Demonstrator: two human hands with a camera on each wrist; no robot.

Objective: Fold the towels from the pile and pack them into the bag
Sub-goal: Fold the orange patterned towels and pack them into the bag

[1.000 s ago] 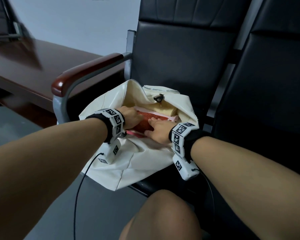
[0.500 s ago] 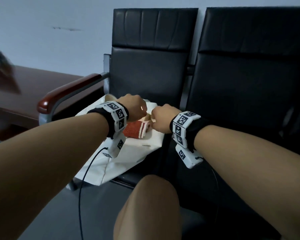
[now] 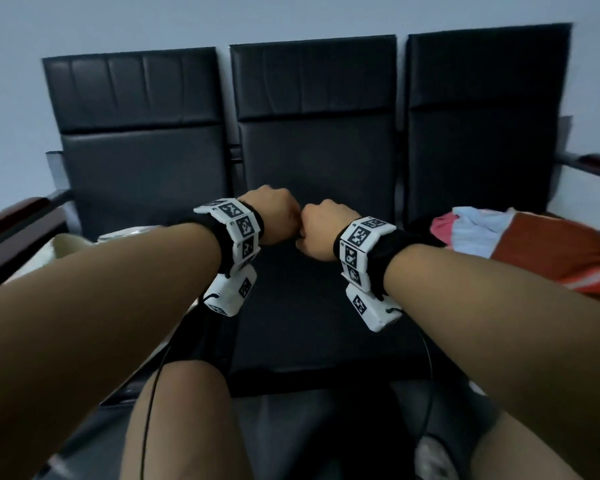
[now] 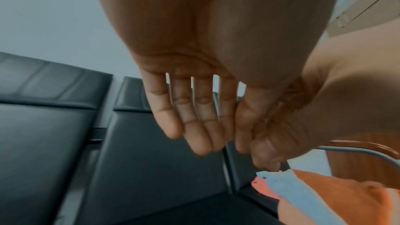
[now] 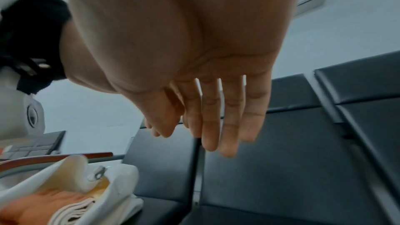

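Fingers (image 5: 229, 126) hang straight and slack, empty on both hands — towel pile (image 3: 520, 244) lies beyond the right hand (image 3: 323, 233), nearer it.

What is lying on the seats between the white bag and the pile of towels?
In the head view, only the bare black middle seat separates bag and towel pile; both hands hang above it.

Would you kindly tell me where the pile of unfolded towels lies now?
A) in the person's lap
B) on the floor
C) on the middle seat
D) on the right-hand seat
D: the pile of towels lies on the right-hand seat, while both hands hover empty over the middle seat.
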